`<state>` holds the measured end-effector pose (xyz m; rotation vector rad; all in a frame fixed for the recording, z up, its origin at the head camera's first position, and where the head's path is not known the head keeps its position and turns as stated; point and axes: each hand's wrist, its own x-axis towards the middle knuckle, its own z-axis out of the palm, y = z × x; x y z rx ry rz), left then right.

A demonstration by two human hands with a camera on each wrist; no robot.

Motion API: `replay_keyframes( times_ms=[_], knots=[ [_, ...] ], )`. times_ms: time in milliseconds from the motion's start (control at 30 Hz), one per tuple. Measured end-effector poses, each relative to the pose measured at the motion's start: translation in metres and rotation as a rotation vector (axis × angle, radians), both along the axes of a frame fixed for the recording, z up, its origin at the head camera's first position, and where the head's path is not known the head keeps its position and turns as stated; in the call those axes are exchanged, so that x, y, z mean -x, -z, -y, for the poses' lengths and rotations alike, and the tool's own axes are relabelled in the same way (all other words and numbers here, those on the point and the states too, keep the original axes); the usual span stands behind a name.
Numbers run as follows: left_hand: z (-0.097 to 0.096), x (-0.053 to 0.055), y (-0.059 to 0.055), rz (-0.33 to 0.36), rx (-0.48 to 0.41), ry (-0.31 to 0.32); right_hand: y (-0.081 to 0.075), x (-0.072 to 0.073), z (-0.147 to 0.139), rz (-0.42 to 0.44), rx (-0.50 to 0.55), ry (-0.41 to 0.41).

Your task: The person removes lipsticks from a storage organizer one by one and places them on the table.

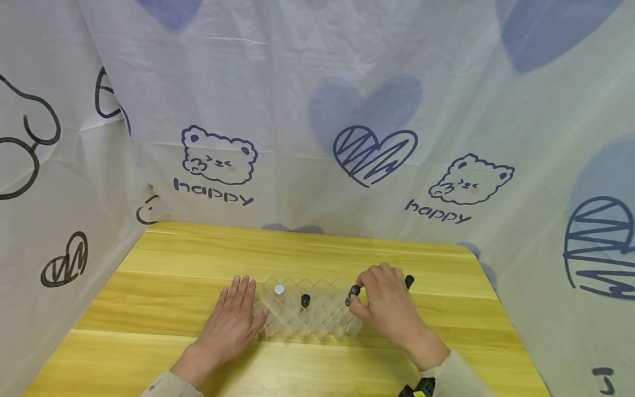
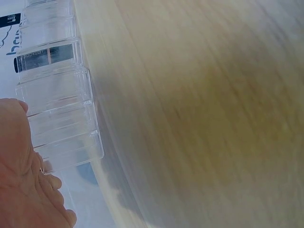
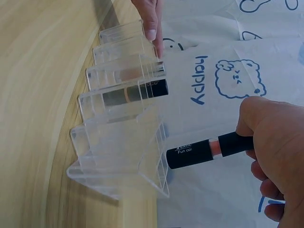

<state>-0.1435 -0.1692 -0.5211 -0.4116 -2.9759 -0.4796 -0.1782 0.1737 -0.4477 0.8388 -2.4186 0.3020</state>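
Observation:
A clear plastic lipstick organizer (image 1: 322, 322) with diamond-shaped compartments stands on the table. My left hand (image 1: 232, 317) lies at its left end, fingers straight and thumb against it; the left wrist view also shows this hand (image 2: 23, 175) beside the clear wall. My right hand (image 1: 389, 309) pinches a black lipstick (image 3: 190, 156) with a pinkish band by one end. In the right wrist view, the lipstick's other end points at the openings of the organizer's right part, apparently just outside. A black-capped lipstick (image 1: 305, 300) and a silver-topped tube (image 1: 279, 289) sit in separate compartments.
Another black tube (image 1: 409, 282) is on the table behind my right hand, partly hidden by it. The wooden table (image 1: 173, 259) ends at a printed cloth (image 1: 297, 165) hanging behind and at the sides. A black device (image 1: 419, 387) is at my right sleeve.

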Motion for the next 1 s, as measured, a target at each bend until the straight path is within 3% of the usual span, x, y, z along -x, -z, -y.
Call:
replay_keyframes(
  times_ms=[467, 767, 1000],
  knots=[
    [0.001, 0.001, 0.0, -0.013, 0.003, 0.004, -0.001, -0.008, -0.023, 0.019, 0.007, 0.037],
    [0.0, 0.0, 0.0, -0.015, 0.001, 0.009, 0.0, -0.014, -0.036, -0.014, 0.0, 0.057],
    [0.001, 0.001, 0.001, -0.012, 0.01, 0.008, 0.007, -0.013, -0.05, -0.013, -0.001, 0.069]
  ],
)
